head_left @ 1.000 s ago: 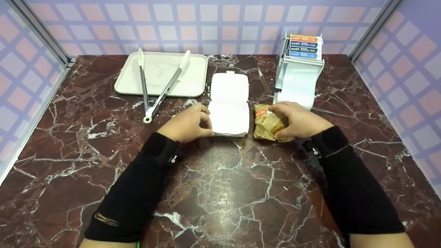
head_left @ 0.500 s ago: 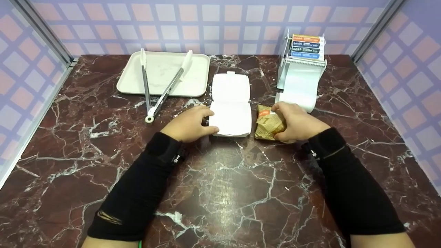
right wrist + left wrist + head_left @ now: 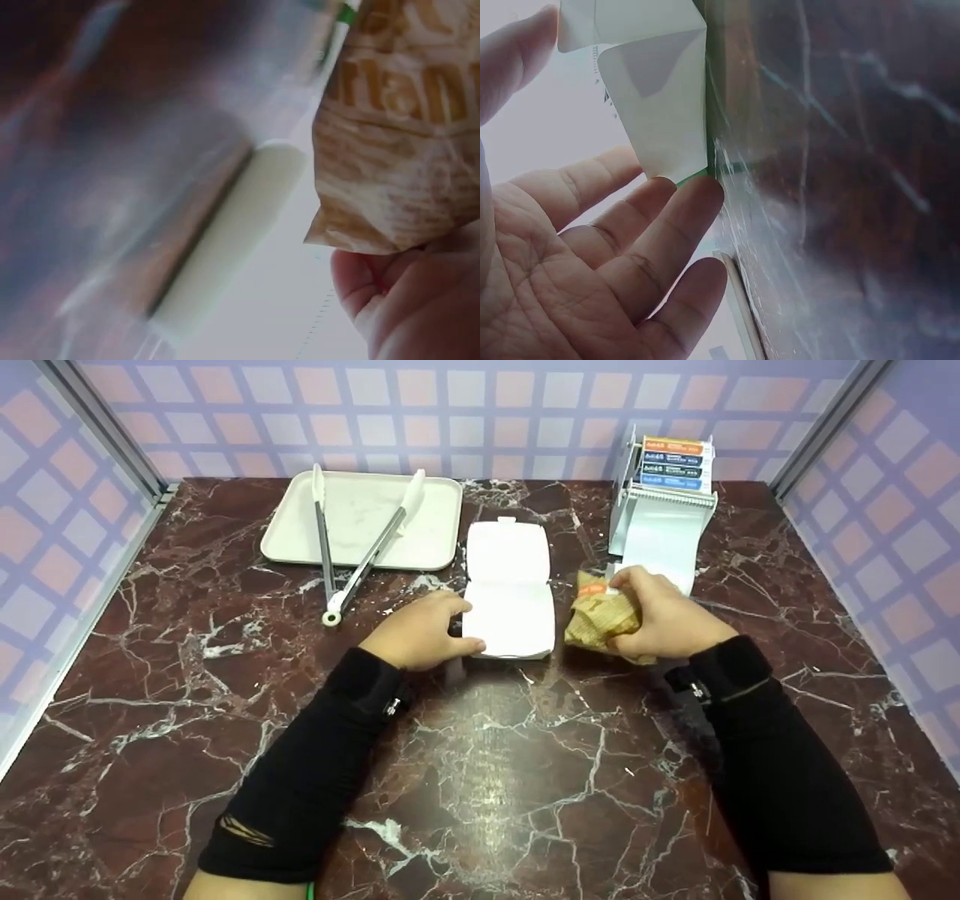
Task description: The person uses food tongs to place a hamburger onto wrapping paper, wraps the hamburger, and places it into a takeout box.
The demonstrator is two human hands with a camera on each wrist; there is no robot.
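A white clamshell takeaway box (image 3: 508, 619) lies with its lid folded back in the middle of the head view; nothing shows inside it. My left hand (image 3: 424, 630) is at its near left side, fingers loosely bent and thumb at the front corner. In the left wrist view, fingertips (image 3: 701, 193) meet the box wall (image 3: 664, 97). To the right of the box, my right hand (image 3: 671, 615) grips a wrapped burger (image 3: 600, 619) between thumb and fingers. Its brown printed paper carries an orange sticker (image 3: 592, 589). In the right wrist view the burger (image 3: 401, 142) is tilted above the tabletop.
Behind my right hand stands a label dispenser (image 3: 671, 465) with its white backing strip (image 3: 664, 540) hanging forward. At the back left is a cream tray (image 3: 356, 521), with spread tongs (image 3: 375, 551) lying partly across it. Patterned walls (image 3: 465, 420) border the marbled table (image 3: 480, 780).
My right hand has lifted the wrapped burger slightly and tilted it, drawing it a little away from the box. The left hand's thumb has come further over the box's front corner.
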